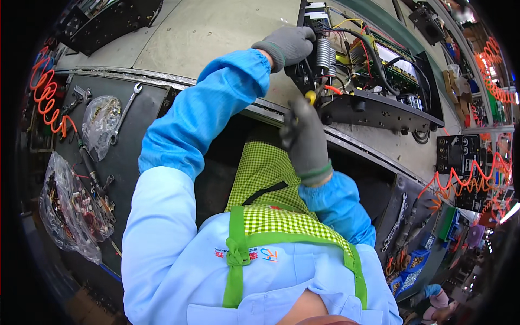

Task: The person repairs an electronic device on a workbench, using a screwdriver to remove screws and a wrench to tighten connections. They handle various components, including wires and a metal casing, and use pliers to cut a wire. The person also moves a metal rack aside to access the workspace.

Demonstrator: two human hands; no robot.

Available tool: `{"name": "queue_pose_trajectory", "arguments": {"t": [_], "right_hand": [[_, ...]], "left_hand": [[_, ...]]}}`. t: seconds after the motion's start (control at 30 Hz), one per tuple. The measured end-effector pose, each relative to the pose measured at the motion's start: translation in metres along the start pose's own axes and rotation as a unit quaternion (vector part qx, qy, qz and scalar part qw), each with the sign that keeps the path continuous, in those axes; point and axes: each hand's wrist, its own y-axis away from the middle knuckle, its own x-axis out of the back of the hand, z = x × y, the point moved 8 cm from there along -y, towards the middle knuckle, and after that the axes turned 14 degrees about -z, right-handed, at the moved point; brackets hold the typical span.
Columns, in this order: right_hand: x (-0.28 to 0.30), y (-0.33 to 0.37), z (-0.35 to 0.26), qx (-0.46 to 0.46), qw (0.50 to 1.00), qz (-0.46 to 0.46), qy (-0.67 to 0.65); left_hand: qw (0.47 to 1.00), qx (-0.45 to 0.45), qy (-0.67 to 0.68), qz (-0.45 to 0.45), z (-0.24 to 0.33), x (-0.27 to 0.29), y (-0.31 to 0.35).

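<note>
An open black metal chassis [379, 111] lies on the bench, full of circuit boards, coloured wires and black cables. Metal coil springs [324, 54] stand out at its left side. My left hand [288, 45], in a grey glove, is closed on the chassis's left edge, its fingertips partly hidden. Nearer to me, my gloved right hand [304, 132] is closed around pliers [310, 96] with yellow and black handles. Their dark jaws point into the chassis's near left corner, beside the wires. Motion blurs this hand a little, and what the jaws touch cannot be made out.
At left, a dark side table [142, 116] carries a wrench [126, 112], plastic bags of small parts [73, 208] and a driver on an orange coiled hose [44, 92]. Another black panel [111, 24] lies at far left. Blue bins [416, 261] and a black control box [460, 157] are at right.
</note>
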Motion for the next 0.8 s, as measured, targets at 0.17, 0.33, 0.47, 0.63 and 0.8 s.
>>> {"name": "queue_pose_trajectory", "arguments": {"t": [0.17,0.33,0.47,0.63,0.8], "right_hand": [[0.037,0.089,0.046,-0.027,0.976,-0.076,0.203],[0.120,0.132,0.061,0.045,0.868,0.000,0.495],[0.180,0.148,0.056,0.138,0.866,0.097,0.471],[0.197,0.141,-0.008,0.324,0.757,0.200,0.531],[0.215,0.131,-0.063,0.369,0.657,0.291,0.589]], "left_hand": [[0.946,-0.071,-0.264,0.176,0.055,0.024,0.028],[0.923,-0.173,-0.339,0.057,0.105,-0.030,0.052],[0.889,-0.109,-0.441,-0.061,0.094,-0.062,0.038],[0.865,-0.056,-0.461,-0.191,0.088,-0.073,0.004],[0.938,0.029,-0.337,-0.077,0.047,-0.099,-0.025]]}}
